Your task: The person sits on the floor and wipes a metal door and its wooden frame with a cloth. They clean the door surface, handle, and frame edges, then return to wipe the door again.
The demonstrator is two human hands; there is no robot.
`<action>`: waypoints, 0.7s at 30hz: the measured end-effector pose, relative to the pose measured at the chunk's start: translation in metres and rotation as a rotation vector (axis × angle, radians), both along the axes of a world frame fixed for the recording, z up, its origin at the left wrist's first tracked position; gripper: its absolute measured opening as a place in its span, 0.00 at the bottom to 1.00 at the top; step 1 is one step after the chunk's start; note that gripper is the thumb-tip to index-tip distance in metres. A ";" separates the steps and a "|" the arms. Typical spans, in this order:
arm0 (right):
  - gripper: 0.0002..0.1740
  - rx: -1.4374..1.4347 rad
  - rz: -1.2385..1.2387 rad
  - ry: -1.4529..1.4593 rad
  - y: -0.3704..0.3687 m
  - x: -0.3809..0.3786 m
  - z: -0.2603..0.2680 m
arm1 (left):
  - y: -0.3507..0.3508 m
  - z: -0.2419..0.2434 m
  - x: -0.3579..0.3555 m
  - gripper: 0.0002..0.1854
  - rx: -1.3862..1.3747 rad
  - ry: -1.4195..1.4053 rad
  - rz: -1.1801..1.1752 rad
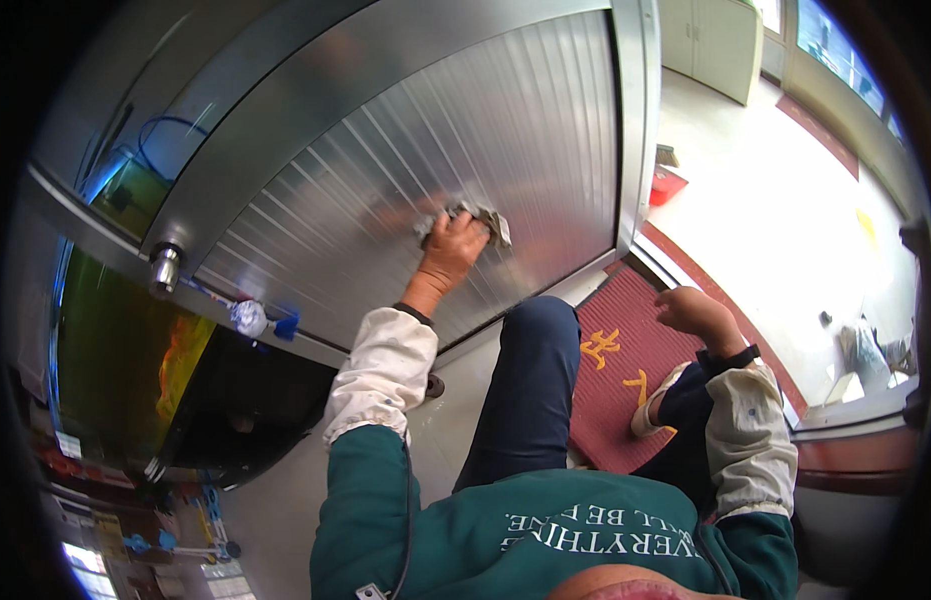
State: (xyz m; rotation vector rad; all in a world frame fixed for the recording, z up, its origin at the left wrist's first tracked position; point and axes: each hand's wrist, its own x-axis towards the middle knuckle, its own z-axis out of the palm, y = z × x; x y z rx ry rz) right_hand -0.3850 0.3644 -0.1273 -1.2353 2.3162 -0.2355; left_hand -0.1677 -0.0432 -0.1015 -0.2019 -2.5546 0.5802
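Observation:
My left hand [456, 251] presses a crumpled grey cloth [498, 225] against the ribbed lower panel of a metal door [405, 165]. The cloth bunches out around my fingers. My right hand [690, 311] is held above the red doormat, away from the door panel, with its fingers bent; nothing shows in it, and whether the fingers are closed is unclear. A round metal doorknob [166, 268] with a blue and white hanging ornament [251, 318] is on the door's left part.
Under my feet lies a red doormat [623, 292] with yellow characters. A red dustpan [666, 185] and a brush [666, 156] are beyond the door's edge. An aquarium [112, 337] stands at the left, and a pale cabinet [709, 45] at the top right. A door stop [434, 386] is on the floor.

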 end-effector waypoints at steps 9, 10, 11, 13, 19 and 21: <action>0.19 0.011 -0.016 0.039 -0.010 0.016 0.025 | 0.008 0.158 -0.081 0.19 -0.117 0.527 0.053; 0.19 -0.008 -0.012 0.051 -0.008 0.017 0.027 | 0.013 0.159 -0.088 0.18 -0.123 0.534 0.041; 0.19 -0.036 -0.016 0.034 -0.006 0.017 0.028 | 0.017 0.157 -0.095 0.17 -0.128 0.541 0.031; 0.19 -0.025 -0.005 0.069 -0.003 0.018 0.028 | 0.023 0.143 -0.106 0.16 -0.113 0.524 0.025; 0.18 -0.100 -0.014 0.031 0.007 0.021 0.023 | 0.034 0.032 -0.122 0.17 -0.106 0.294 0.105; 0.18 -0.057 0.019 0.052 0.008 0.024 0.023 | 0.033 -0.013 -0.122 0.16 -0.140 0.085 0.028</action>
